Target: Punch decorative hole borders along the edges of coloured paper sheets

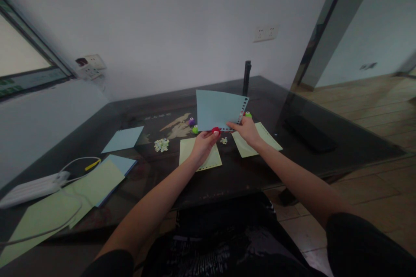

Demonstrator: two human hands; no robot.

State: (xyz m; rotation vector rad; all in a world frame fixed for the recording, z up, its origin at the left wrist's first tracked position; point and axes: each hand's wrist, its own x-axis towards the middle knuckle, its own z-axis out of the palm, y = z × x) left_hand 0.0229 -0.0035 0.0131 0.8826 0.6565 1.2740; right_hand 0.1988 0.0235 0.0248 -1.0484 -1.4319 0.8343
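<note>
Above the table, my right hand (248, 131) pinches the lower right of a light blue sheet of paper (216, 109). Small holes run along the sheet's right and bottom edges. My left hand (204, 143) is closed around a small red craft punch (216, 130) at the sheet's bottom edge. Whether the paper sits in its slot is too small to tell. Behind and beside the sheet are a purple punch (191, 121), a green punch (195, 129) and another green punch (248, 114). Yellow-green sheets with punched edges lie below, one left (186, 149) and one right (243, 148).
Paper cutouts form a pile (161, 145) at left and a smaller pile (224, 140) near my hands. Farther left are a blue sheet (123, 139), stacked paper (97, 181) and a white power strip (34, 190) with a cable. A black upright object (247, 78) stands at the back.
</note>
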